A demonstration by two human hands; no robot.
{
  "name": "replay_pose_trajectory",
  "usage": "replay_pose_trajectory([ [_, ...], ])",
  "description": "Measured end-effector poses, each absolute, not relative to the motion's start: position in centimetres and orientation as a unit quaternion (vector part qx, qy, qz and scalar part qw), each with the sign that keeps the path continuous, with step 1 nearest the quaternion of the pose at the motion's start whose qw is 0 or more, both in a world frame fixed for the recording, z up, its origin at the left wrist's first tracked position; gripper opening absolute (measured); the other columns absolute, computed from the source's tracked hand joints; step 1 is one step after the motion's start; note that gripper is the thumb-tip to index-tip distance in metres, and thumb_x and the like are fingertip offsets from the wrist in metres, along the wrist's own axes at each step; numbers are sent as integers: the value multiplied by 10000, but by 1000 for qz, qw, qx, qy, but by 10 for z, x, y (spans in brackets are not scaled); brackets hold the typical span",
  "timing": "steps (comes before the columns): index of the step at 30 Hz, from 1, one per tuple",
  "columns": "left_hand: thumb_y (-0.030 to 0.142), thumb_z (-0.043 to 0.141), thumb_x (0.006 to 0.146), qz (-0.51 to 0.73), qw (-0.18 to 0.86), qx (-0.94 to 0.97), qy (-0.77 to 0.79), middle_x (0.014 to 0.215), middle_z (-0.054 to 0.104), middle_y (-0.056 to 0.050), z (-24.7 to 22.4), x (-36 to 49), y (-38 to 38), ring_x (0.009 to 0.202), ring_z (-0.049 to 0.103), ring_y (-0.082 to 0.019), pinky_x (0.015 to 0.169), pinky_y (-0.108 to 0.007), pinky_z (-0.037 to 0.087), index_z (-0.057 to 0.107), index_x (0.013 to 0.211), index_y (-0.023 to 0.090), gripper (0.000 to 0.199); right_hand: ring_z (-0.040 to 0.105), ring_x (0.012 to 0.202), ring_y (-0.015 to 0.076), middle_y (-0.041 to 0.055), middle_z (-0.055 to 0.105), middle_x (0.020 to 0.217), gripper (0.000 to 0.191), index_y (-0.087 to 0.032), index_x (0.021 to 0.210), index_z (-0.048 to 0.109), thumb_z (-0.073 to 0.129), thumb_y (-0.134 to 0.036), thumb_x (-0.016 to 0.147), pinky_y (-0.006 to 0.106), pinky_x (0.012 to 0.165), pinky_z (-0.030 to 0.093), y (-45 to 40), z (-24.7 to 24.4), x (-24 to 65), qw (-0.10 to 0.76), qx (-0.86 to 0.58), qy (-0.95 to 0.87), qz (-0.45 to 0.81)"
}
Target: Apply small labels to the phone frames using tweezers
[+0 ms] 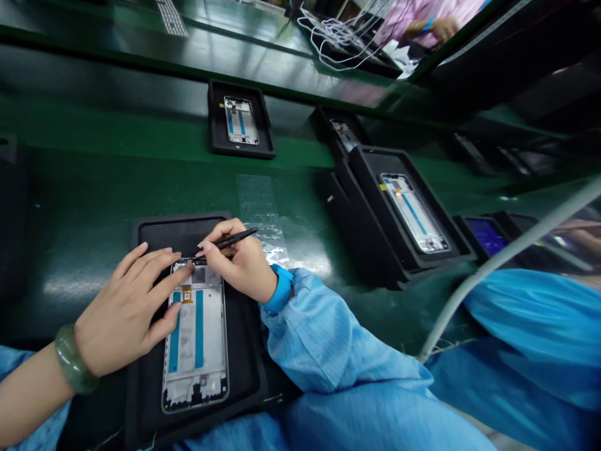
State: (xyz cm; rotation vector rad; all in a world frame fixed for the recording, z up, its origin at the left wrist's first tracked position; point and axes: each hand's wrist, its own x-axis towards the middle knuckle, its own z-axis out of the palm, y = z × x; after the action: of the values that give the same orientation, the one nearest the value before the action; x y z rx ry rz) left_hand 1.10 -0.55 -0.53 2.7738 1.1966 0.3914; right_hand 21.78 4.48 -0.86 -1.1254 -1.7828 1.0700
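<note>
While lying flat in a black tray (pixel 178 225) on a green workbench (pixel 94 188), one phone frame (pixel 195 338), its long axis running almost straight away from the wearer, one short end pointing forward. Two blue strips (pixel 199 329) along that axis; one small yellow label (pixel 186 294) near the far end, its print too small to read. Left hand (pixel 124 307) open and spread across the frame, fingertips (pixel 188 268) pressing near the far end; jade bangle (pixel 72 358) on that wrist. Right hand (pixel 239 260) closed in a narrow pinch around black tweezers (pixel 230 239), their tips down at the frame's far edge; blue wristband (pixel 279 289) at that wrist, light-blue smock sleeve (pixel 305 332) behind it. Just beside the tray, one clear plastic sheet (pixel 260 216). Farther along the bench, at least four more black trays (pixel 241 122), three holding pale frames, one holding a blue-lit screen (pixel 488 235). Up on the far shelf, a tangle of white cables (pixel 338 37) near a co-worker's hand (pixel 444 28) and pink sleeve (pixel 422 15).
</note>
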Motion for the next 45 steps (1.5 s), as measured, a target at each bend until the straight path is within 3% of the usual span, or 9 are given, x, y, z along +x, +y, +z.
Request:
replay_pose_trajectory([
  [8,322,473,855,137,52,907,394,1252,516,-157,-7,10,-5,1235,449,-306,1092,-557,294,497,1273,144,455,633,761,120,12,629,829,29,-215,830,501,506,-186,830,237,678,515,40,-1,213,351,-381,-821,241],
  [16,288,488,842,142,64,904,399,1272,521,-138,-5,12,-6,1229,464,-297,1094,-552,297,482,1302,184,471,659,722,116,17,622,851,73,-218,846,478,534,-265,847,232,642,551,41,-7,215,394,-427,-712,394],
  [25,306,494,835,139,61,906,396,1255,518,-156,-5,11,-6,1211,471,-310,1092,-556,287,504,1282,158,471,642,769,114,9,630,855,58,-211,828,519,536,-260,855,230,707,529,40,-2,209,375,-427,-761,314],
  [45,338,475,841,134,55,902,406,1244,517,-164,-4,13,-5,1197,470,-306,1099,-540,281,492,1276,108,493,610,616,87,-22,581,758,84,-215,804,475,536,-261,838,214,618,522,45,-2,210,386,-458,-733,323],
])
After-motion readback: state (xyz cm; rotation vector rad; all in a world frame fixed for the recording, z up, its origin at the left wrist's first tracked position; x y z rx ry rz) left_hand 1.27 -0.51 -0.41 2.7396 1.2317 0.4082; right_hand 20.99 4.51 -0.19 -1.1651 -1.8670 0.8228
